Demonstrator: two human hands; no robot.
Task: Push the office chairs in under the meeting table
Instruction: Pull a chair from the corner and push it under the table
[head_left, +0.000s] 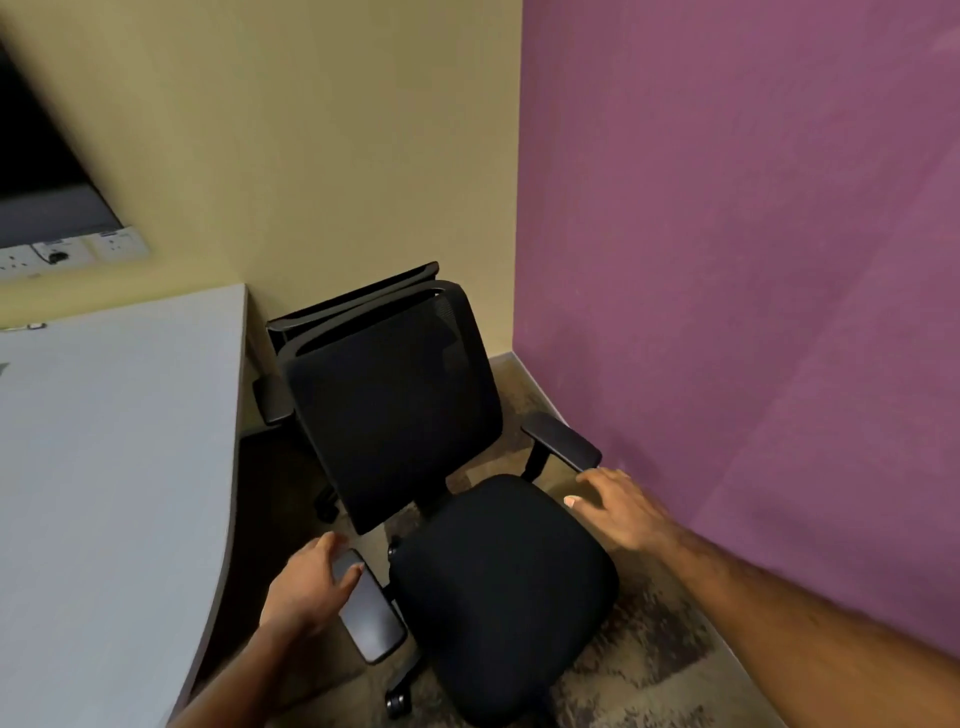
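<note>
Head view: a person's left hand (311, 582) grips the near armrest (366, 608) of a black chair (498, 566) that stands clear of the grey table (114, 467), its seat facing the camera and its back toward the corner. Right hand (621, 512), fingers spread and holding nothing, hovers just short of the far armrest (561, 441). A second chair (358, 301) sits behind, against the yellow wall (311, 130). Judged step: taking hold; next, the chair likely needs turning toward the table before any push.

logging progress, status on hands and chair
Left hand gripping near armrest. Right hand open, just short of far armrest. Chair not under table. Second chair behind it.
</note>
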